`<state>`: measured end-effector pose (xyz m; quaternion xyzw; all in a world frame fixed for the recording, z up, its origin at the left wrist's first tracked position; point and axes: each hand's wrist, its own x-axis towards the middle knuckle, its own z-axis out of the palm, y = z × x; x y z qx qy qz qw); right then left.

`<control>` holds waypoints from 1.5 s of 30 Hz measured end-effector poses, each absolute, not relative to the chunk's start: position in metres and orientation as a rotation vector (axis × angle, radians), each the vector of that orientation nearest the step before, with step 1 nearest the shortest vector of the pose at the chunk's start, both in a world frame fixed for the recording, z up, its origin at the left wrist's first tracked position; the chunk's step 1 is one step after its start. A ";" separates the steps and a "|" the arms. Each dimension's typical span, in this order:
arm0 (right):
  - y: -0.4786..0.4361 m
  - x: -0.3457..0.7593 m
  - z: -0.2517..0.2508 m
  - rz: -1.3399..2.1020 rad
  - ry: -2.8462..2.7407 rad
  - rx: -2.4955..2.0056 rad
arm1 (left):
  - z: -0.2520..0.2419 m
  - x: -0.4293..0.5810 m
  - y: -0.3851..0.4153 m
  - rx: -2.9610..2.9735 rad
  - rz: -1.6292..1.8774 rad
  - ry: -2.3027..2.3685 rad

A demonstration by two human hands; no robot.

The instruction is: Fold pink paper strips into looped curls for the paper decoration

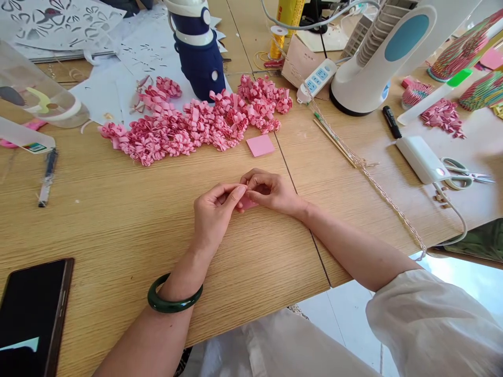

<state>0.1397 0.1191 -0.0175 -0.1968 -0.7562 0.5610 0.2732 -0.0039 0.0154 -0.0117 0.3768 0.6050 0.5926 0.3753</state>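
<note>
A small piece of pink paper (248,202) is pinched between my two hands, low over the wooden table. My left hand (217,212), with a dark green bangle on its wrist, grips it with thumb and forefinger. From the other side my right hand (271,192) closes its fingers on the same piece, hiding much of it. Just beyond my hands lies a flat pink paper square (260,145). Behind that spreads a long heap of curled pink paper flowers (176,128).
A navy bottle (200,63) stands behind the flowers. To the right are a white fan (361,73), a power strip (317,80), a braided cord (393,207), a white device (422,158) and scissors (459,174). A phone (33,317) lies at the near left, beyond it a pen (47,178).
</note>
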 end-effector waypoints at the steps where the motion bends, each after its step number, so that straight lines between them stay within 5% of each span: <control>1: 0.119 0.140 -0.018 1.508 -2.039 -0.525 | -0.012 -0.004 0.015 0.977 1.510 1.551; 45: 0.120 0.140 -0.020 1.533 -1.954 -0.504 | -0.013 -0.006 0.015 0.972 1.542 1.492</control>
